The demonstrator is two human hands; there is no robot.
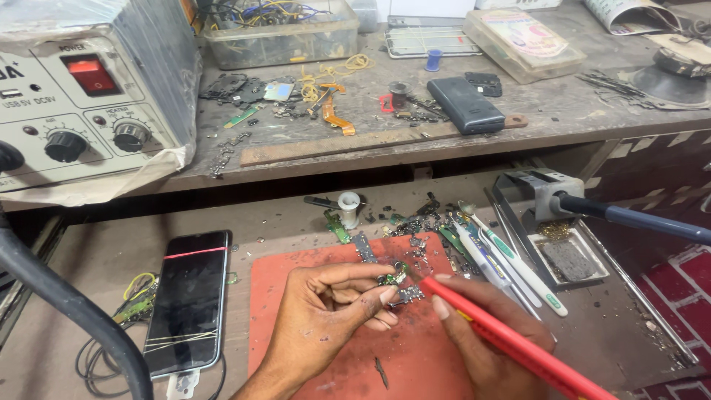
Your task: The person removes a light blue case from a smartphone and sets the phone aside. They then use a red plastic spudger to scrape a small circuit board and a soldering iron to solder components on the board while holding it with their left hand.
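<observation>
**Small circuit part pinched over a red work mat**

The left hand (326,311) holds a small green and metal circuit-board part (398,285) between thumb and fingertips, with the fingers curled narrowly around it. The part sits just above the red rubber work mat (415,363), near the mat's upper middle. The right hand (481,341) grips a long red pen-shaped tool (518,347), fingers closed about its shaft; the tool's tip points up and left and ends just beside the circuit part, though whether it touches is hard to tell.

To the left of the mat lies a black smartphone with a cracked dark screen (189,300), bound by thin bands and resting flat on the grey lower worktop (281,218). Just beyond the mat's top edge is a scatter of small metal and green board fragments (415,230), a white spool of solder wire (349,204) and several white pens with green tips (511,270). To the right stands a grey metal soldering-iron stand with a dark sponge tray (563,255), holding a blue-handled iron (637,218).

On the upper wooden shelf (563,111) rest a dark rectangular phone body (465,105), orange flex ribbons (335,111) and a clear plastic box of wires (278,33). A grey rework station with a red power switch and two black knobs (89,104) stands at the far left.
</observation>
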